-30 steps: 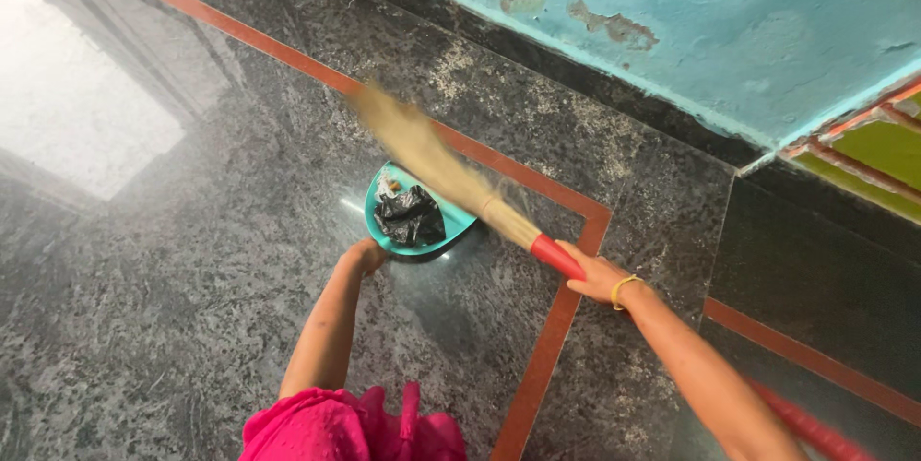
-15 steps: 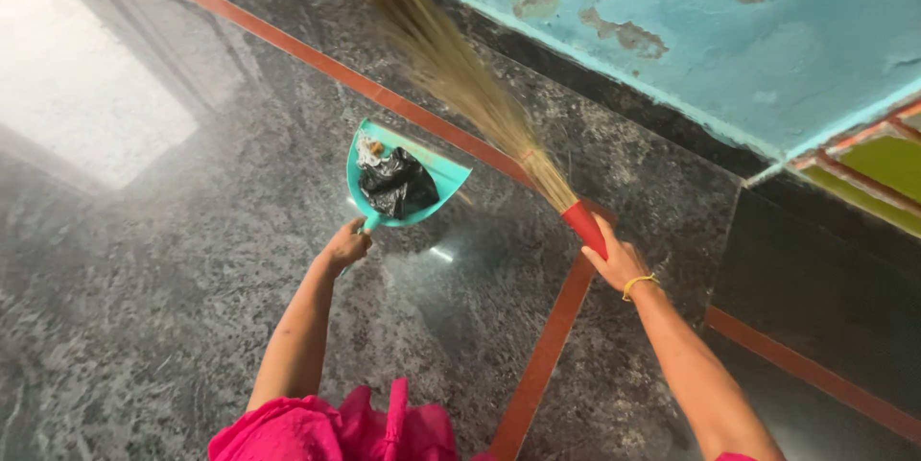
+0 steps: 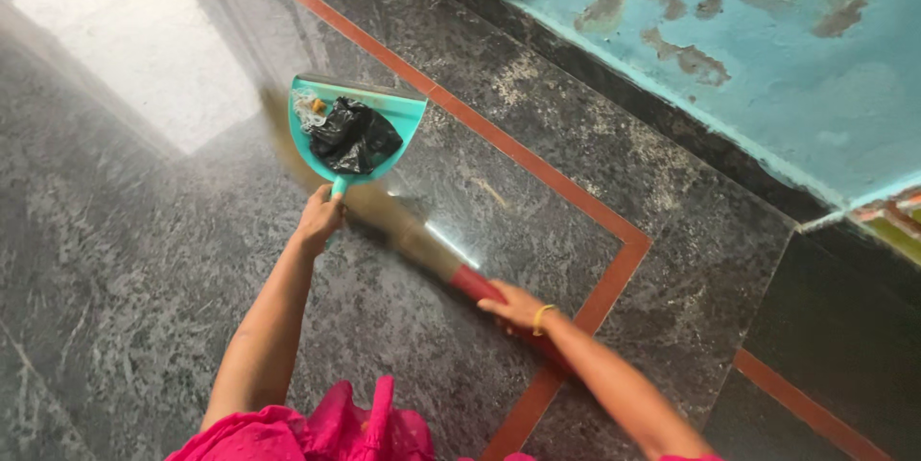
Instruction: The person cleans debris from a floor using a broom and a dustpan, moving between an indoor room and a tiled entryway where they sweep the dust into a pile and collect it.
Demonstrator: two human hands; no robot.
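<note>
My left hand (image 3: 318, 219) grips the short handle of a teal dustpan (image 3: 403, 108) held low over the dark granite floor. Inside the pan lie a crumpled black plastic bag (image 3: 353, 138) and some pale scraps. My right hand (image 3: 513, 306), with a yellow bangle at the wrist, holds the red handle of a grass broom (image 3: 422, 248). The straw bristles are blurred and stretch left along the floor, passing under the dustpan and my left wrist.
The polished granite floor (image 3: 144, 279) has orange-red inlay strips (image 3: 537, 173). A peeling turquoise wall (image 3: 729, 48) with a dark skirting runs along the top right. A bright window reflection (image 3: 144, 48) lies at the upper left. Pink clothing (image 3: 317, 427) shows at the bottom.
The broom has swung down from pointing up at the wall to lying low across the floor toward the left. The dustpan has shifted up and to the left in view.
</note>
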